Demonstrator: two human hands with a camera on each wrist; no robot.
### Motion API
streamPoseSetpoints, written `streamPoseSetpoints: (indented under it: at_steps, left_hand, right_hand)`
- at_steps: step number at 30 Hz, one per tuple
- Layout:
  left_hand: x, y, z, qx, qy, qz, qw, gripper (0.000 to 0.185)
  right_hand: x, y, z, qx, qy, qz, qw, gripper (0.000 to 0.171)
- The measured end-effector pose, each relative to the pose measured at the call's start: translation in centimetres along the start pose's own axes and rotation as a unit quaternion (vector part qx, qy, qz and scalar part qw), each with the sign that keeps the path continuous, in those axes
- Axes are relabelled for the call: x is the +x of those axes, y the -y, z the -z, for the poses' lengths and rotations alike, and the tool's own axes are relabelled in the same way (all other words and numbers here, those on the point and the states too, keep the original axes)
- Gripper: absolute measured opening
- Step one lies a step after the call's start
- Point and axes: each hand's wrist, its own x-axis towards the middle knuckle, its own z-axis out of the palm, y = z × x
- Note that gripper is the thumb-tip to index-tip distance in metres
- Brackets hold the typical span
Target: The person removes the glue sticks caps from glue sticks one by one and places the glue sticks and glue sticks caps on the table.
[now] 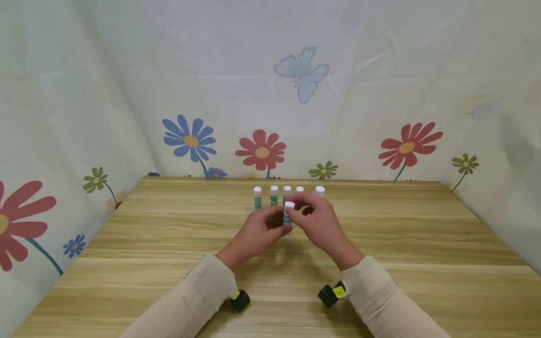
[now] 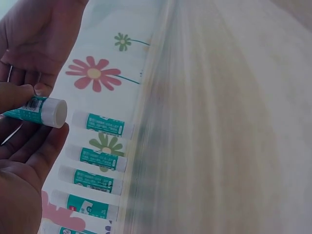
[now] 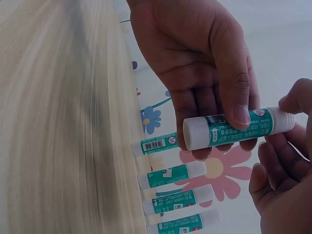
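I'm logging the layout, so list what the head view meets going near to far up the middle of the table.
Sleeve cuffs with the wrist cameras → left hand and right hand holding one glue stick → row of upright glue sticks → table's far edge → flowered backdrop.

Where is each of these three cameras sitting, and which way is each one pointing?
Head: worn on the head, looking forward and down at the table; both sleeves, left hand and right hand show.
Left wrist: looks past the left hand at the row of glue sticks.
Right wrist: looks along the table at both hands.
Shared: all three show the held glue stick.
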Motion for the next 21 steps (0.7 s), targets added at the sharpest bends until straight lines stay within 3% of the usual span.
streamPoseSetpoints:
  at_steps: [6,14,21]
  left_hand:
    - [0.02,0.17,-0.06,-0.002,0.007,-0.011,0.9999,0.034]
    - [-0.16,0.06,-0.07,0.028,-0.024,0.008,0.9993,0.029]
    - [-0.17,-0.02,-0.07,0.041,-0.034,-0.001,0.9986,0.029]
  right_hand:
    - [-0.13,0.02,0.04,0.004,0.002,0.0,1.0,0.029]
    - [-0.29,-0.33,-0.39,0.009,-0.019,-0.043,0.999,0.035]
    - [-0.22,-0.4,-0.52,0.007,-0.021,-0.034,0.999,0.029]
